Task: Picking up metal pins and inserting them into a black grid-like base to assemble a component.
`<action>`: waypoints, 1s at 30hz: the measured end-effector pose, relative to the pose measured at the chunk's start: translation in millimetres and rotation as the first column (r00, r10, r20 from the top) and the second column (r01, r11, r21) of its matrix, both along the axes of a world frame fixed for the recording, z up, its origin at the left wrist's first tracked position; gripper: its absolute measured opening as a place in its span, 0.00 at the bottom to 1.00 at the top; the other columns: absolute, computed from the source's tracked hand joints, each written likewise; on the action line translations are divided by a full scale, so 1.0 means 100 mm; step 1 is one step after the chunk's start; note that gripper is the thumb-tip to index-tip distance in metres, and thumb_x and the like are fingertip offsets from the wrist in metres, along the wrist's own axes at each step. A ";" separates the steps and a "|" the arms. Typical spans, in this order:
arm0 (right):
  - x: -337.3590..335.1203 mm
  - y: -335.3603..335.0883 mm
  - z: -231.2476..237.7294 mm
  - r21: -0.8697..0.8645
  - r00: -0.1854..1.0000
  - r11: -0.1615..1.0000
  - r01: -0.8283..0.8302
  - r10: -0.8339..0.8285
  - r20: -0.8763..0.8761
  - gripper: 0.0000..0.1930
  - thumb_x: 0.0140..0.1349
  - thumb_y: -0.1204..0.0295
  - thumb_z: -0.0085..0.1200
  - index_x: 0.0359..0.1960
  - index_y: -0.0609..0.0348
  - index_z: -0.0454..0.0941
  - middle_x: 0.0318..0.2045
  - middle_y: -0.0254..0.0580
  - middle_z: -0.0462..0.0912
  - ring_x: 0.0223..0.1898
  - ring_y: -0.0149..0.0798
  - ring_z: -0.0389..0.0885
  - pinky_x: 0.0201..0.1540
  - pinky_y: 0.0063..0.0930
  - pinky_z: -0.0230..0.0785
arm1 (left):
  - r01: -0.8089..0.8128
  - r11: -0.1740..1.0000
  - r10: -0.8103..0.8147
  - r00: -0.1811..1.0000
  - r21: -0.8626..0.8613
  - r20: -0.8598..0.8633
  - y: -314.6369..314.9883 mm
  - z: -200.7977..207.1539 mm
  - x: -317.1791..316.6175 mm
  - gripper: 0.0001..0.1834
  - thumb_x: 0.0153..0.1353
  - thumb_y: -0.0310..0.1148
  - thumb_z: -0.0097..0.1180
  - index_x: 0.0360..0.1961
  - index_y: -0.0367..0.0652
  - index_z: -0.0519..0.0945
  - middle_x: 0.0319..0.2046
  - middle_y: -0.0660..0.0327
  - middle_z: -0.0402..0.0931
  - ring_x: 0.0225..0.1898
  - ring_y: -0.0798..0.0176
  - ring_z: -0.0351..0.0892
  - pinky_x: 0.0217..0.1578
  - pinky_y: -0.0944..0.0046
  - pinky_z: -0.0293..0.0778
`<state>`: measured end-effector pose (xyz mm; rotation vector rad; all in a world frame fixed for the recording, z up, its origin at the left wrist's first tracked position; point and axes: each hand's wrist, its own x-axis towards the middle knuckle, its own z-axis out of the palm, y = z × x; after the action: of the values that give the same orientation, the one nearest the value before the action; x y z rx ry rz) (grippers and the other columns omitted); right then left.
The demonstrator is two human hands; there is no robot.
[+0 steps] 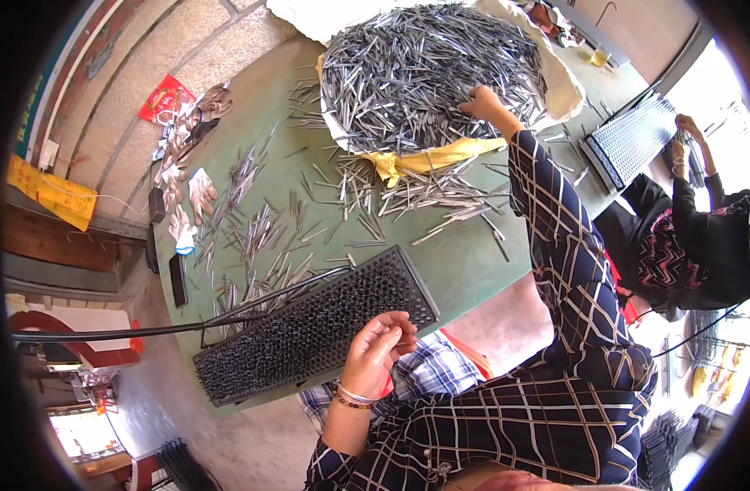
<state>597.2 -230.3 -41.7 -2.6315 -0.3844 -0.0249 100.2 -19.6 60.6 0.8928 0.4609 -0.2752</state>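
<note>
Right hand (483, 104) is nearer the bulk heap: fingertips point to 9 o'clock, down among thin metal rods (424, 74), rods lying on every axis. Fingers bent, but can't tell if they grasp one. Left hand (381, 342) is over the near edge of the black perforated rack (420, 299), thumb and fingers curled together; can't tell if anything is pinched.

Rack's long axis runs 8 to 2 o'clock on the green table (481, 274); most of it stretches to 9–10 o'clock of the left hand. Rack sits at 7 o'clock from the right hand, heap near 12–1 o'clock from the left.

Between heap and rack: yellow strip (453, 154) along the sack liner (565, 92), plus stray rods. A black bar (146, 331) comes in from 9 o'clock and reaches the rack's far edge. Work gloves (202, 195) at 10–11 o'clock of the left hand. Co-worker's hand (687, 124) at a second rack (633, 141), 3–4 o'clock of the right hand, well apart.
</note>
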 end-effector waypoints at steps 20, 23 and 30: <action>0.51 0.15 0.09 -0.251 0.959 0.934 0.252 -0.207 0.191 0.30 0.53 0.47 0.54 0.43 0.65 0.74 0.44 0.57 0.76 0.49 0.56 0.74 0.50 0.44 0.67 | -0.087 0.996 0.082 0.978 -0.015 -0.191 0.11 -0.07 -0.04 0.13 0.62 0.27 0.45 0.47 0.36 0.72 0.38 0.57 0.75 0.38 0.63 0.76 0.42 0.63 0.73; 0.61 0.32 0.26 -0.337 0.977 0.918 0.208 -0.207 0.041 0.30 0.52 0.46 0.55 0.40 0.66 0.77 0.42 0.58 0.78 0.46 0.56 0.76 0.48 0.42 0.70 | -0.097 0.994 0.085 0.979 -0.055 -0.185 0.15 -0.08 -0.04 0.13 0.63 0.27 0.46 0.48 0.36 0.72 0.39 0.58 0.76 0.39 0.65 0.76 0.44 0.64 0.73; 0.80 0.28 0.21 -0.380 0.999 0.924 0.039 -0.040 0.004 0.31 0.54 0.46 0.53 0.36 0.70 0.79 0.39 0.58 0.80 0.45 0.52 0.78 0.48 0.38 0.70 | -0.096 0.995 0.086 0.972 -0.035 -0.219 0.13 -0.09 0.01 0.12 0.62 0.27 0.46 0.47 0.36 0.72 0.38 0.57 0.76 0.38 0.63 0.76 0.43 0.62 0.73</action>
<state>677.5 -202.7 -21.2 -3.0228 -0.3647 0.0464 101.4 -6.7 51.3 0.7986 0.6944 -0.2997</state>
